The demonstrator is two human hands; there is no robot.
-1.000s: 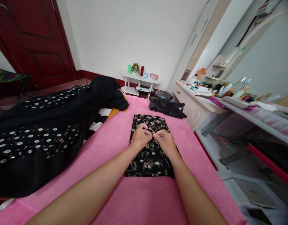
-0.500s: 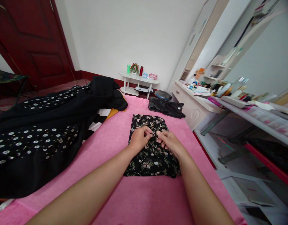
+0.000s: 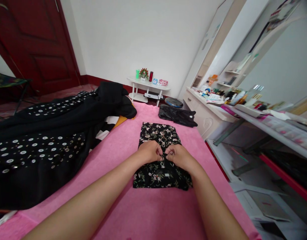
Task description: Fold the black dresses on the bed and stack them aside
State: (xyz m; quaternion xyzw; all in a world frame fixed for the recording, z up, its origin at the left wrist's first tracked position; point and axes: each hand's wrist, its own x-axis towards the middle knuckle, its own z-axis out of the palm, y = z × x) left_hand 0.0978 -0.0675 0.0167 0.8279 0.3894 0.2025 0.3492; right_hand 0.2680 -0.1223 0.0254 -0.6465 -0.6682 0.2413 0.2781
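A black garment with a floral print (image 3: 155, 131) lies folded into a rectangle on the pink bed cover (image 3: 113, 166). Over its middle, my left hand (image 3: 150, 151) is closed, thumb and fingertips pinching the cloth. My right hand (image 3: 177, 155) faces it a short way off, also pinching the cloth. Small ring-like trims (image 3: 162, 163) run down the garment's centre line between and below my fingers. A small white tag (image 3: 166, 175) shows near the garment's close edge. My fingertips cover part of the centre line.
Black clothes with white dots (image 3: 38, 146) are heaped along the left side. A folded black garment (image 3: 177, 115) lies at the bed's far right corner. Beyond stands a small white table (image 3: 148, 83) holding several items. A cluttered dressing table (image 3: 208, 110) flanks the bed's right side.
Both my hands have moved closer to me along the garment's centre line and now pinch the cloth lower down. The upper trims are uncovered.
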